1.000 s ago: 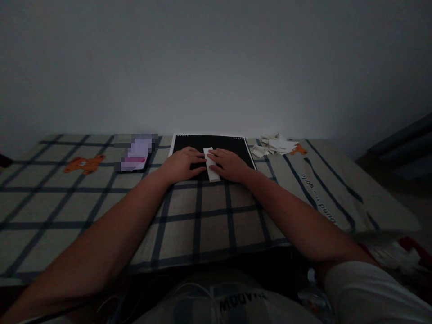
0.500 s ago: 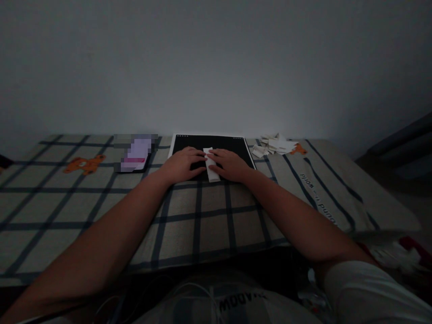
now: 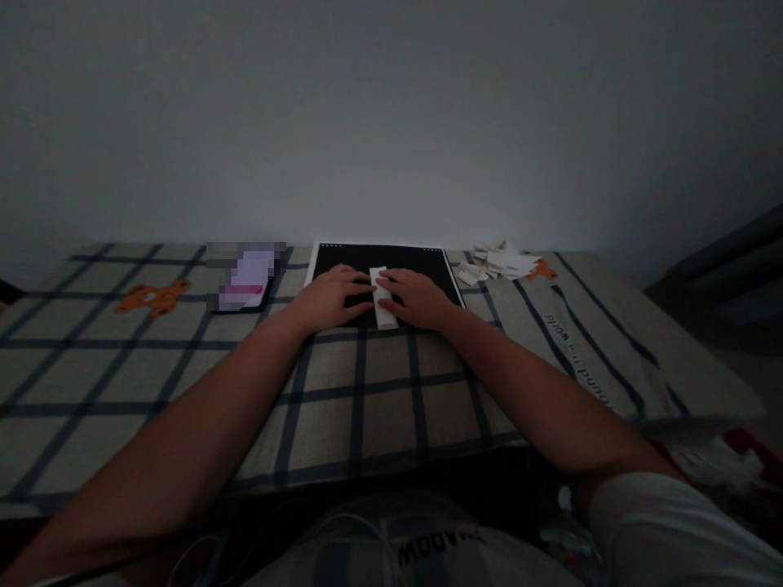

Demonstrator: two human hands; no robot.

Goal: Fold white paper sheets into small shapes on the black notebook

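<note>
A narrow folded strip of white paper (image 3: 383, 306) lies on a black board (image 3: 404, 259) with a white edge, set on a checked bed cover. My left hand (image 3: 333, 296) rests flat on the board with its fingertips touching the strip's left side. My right hand (image 3: 419, 297) lies flat too, fingers pressing on the strip's right side. Neither hand is closed around the paper; both hold it down on the board.
A pile of several small folded white paper pieces (image 3: 498, 262) sits right of the board. A blurred phone-like object (image 3: 245, 279) lies to the left. The checked cover (image 3: 360, 391) shows orange bear prints (image 3: 152, 296). A plain wall stands close behind. The room is dim.
</note>
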